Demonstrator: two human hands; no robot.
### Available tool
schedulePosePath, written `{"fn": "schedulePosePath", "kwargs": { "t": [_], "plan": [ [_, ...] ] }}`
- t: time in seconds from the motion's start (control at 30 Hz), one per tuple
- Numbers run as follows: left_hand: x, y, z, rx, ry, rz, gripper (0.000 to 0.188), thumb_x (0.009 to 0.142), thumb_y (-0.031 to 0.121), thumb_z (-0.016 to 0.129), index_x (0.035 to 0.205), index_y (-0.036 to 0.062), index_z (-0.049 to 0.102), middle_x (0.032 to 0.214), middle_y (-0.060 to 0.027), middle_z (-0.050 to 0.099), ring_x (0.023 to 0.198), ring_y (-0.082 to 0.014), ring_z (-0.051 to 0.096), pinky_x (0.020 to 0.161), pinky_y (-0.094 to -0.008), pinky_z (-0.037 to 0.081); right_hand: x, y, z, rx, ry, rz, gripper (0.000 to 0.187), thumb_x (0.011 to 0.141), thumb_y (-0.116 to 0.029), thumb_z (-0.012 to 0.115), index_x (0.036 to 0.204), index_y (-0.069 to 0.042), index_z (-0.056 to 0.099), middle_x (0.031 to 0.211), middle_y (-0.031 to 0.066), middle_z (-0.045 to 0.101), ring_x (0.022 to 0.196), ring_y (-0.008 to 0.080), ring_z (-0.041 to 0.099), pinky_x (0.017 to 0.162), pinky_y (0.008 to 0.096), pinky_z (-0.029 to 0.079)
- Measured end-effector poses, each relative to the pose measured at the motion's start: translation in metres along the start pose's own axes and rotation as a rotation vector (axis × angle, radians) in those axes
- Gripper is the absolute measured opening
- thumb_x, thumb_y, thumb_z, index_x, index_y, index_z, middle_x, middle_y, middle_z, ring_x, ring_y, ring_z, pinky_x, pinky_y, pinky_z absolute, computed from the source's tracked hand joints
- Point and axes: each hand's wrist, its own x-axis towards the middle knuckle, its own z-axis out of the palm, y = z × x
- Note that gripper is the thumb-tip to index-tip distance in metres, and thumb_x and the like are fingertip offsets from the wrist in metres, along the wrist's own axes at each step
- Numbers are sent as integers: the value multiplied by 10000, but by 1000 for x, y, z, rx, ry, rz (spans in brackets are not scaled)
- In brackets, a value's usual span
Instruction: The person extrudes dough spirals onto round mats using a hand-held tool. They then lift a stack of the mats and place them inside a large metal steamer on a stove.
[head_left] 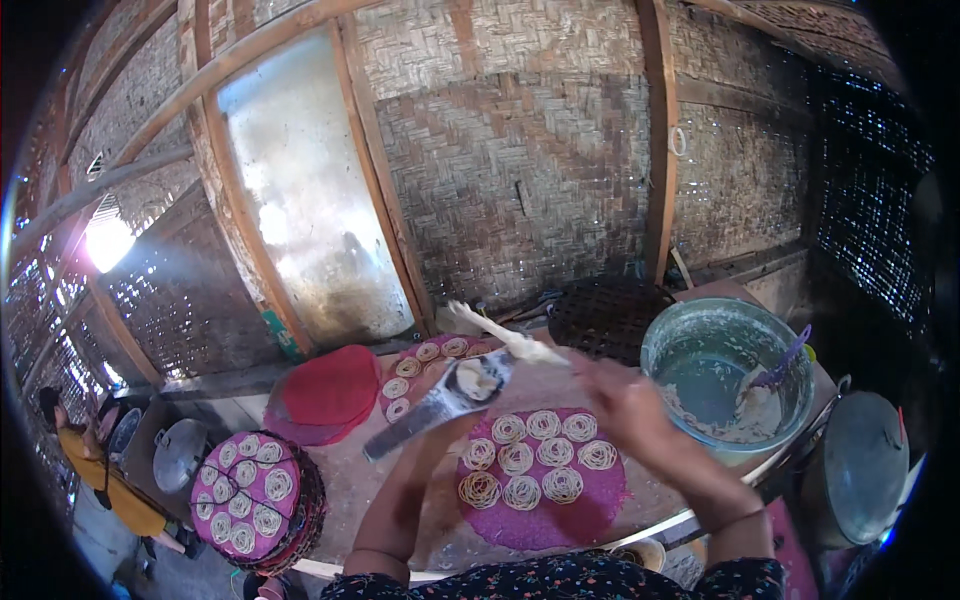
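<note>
My left hand (456, 428) holds up a long, flour-dusted press (412, 428), which hides most of its fingers. White dough (478, 379) sits in the opening of the press. Somewhat blurred, my right hand (618, 398) is closed on a pale, dough-smeared stick (510, 338) that slants up to the left above the press. Below my hands lies a round purple mat (535, 530) bearing several flat coils of thin noodle strands (515, 459). Another mat with coils (427, 352) lies behind the press, partly hidden.
At the right stands a large green basin (655, 345) with dough and a purple-handled scoop (785, 358). A dark woven tray (610, 315) lies behind. Left are red round mats (330, 388) and a tied stack of mats with coils (245, 490). A lidded pot (868, 465) stands far right; another person (110, 480), far left.
</note>
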Motion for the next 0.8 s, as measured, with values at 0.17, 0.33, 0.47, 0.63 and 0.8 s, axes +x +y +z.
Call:
{"fn": "schedulePosePath", "kwargs": {
  "t": [0.17, 0.33, 0.47, 0.63, 0.8],
  "plan": [
    [7, 4, 4, 44, 29, 13, 359, 767, 338, 692, 996, 85, 583, 872, -85, 617, 796, -229, 613, 696, -346, 478, -18, -43, 56, 405, 31, 122, 432, 821, -10, 510, 1244, -91, 532, 968, 187, 601, 813, 348, 616, 734, 408, 492],
    [-6, -2, -2, -64, -44, -30, 364, 776, 316, 690, 1018, 68, 578, 919, -88, 618, 836, -226, 610, 740, -343, 474, -41, -14, 27, 642, -100, 221, 473, 840, -10, 483, 1302, -109, 491, 882, 195, 649, 791, 336, 644, 696, 401, 512],
    [-1, 27, 15, -24, -170, 79, 369, 784, 299, 688, 1035, 54, 574, 956, -90, 618, 868, -224, 609, 775, -340, 470, -32, -7, 22, 476, -80, 301, 469, 845, -3, 481, 1304, -100, 487, 920, 206, 651, 809, 326, 654, 691, 373, 518],
    [27, 12, 21, 50, -13, 52, 376, 793, 278, 685, 1057, 37, 569, 1003, -92, 619, 908, -221, 606, 820, -337, 466, -47, -20, 10, 751, -219, 342, 382, 851, -49, 531, 1225, -116, 569, 949, 179, 642, 802, 346, 644, 719, 358, 522],
    [20, -24, -10, 84, 121, -28, 382, 803, 256, 683, 1079, 20, 564, 1050, -95, 620, 948, -218, 604, 864, -334, 461, -56, 56, -86, -383, -271, 669, 345, 843, -88, 470, 1086, -233, 668, 821, 197, 652, 752, 354, 653, 673, 465, 516]
  ]
}}
